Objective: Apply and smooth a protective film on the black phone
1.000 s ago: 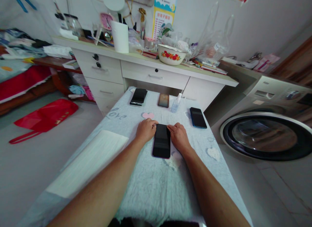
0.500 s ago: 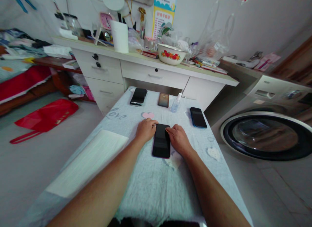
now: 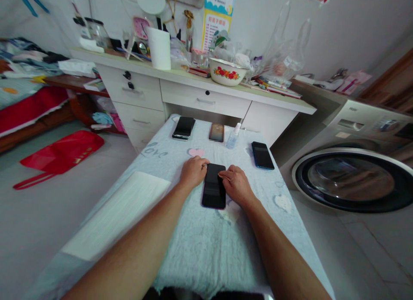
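Observation:
A black smartphone (image 3: 213, 190) lies face up on the cloth-covered table, its screen dark. My left hand (image 3: 194, 170) is closed at its upper left edge, thumb and fingers against its side. Over the upper right of the screen, the fingers of my right hand (image 3: 237, 182) are pressed together. Whatever they pinch, if anything, is too small to make out.
Further back lie a stack of phones (image 3: 183, 128), a blurred brown card-like item (image 3: 216, 132), a clear spray bottle (image 3: 232, 137) and another phone (image 3: 263, 155). A folded white cloth (image 3: 119, 214) is at left. A white desk (image 3: 206, 93) and washing machine (image 3: 351, 158) stand beyond.
My right hand's fingertips have shifted very slightly left over the screen. The phone and my left hand stay where they were.

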A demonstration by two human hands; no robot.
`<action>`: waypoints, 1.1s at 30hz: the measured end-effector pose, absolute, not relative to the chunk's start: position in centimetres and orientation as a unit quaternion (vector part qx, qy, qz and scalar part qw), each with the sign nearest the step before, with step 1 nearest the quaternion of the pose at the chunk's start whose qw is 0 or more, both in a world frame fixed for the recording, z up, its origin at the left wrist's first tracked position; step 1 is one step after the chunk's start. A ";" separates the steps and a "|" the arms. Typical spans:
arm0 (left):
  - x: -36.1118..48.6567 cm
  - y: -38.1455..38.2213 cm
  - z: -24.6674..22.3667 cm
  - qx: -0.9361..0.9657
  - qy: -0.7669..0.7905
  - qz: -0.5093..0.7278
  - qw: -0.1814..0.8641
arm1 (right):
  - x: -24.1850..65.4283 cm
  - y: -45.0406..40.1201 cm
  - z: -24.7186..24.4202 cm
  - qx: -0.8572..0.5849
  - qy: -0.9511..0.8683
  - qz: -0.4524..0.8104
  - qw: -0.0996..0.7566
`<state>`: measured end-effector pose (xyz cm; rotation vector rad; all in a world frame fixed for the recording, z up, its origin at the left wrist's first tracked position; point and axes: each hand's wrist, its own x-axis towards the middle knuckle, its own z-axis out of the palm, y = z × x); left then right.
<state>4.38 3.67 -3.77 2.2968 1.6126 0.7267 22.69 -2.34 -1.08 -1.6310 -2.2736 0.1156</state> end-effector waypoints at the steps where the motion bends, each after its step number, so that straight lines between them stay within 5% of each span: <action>1: 4.4 3.7 -3.7 0.786 0.553 0.247 0.122 | 22.7 -2.3 -1.2 -0.582 -0.795 0.035 0.169; 33: 4.4 3.6 -3.6 0.785 0.558 0.239 0.122 | 23.2 -0.8 -2.0 -0.648 -0.743 -0.008 0.164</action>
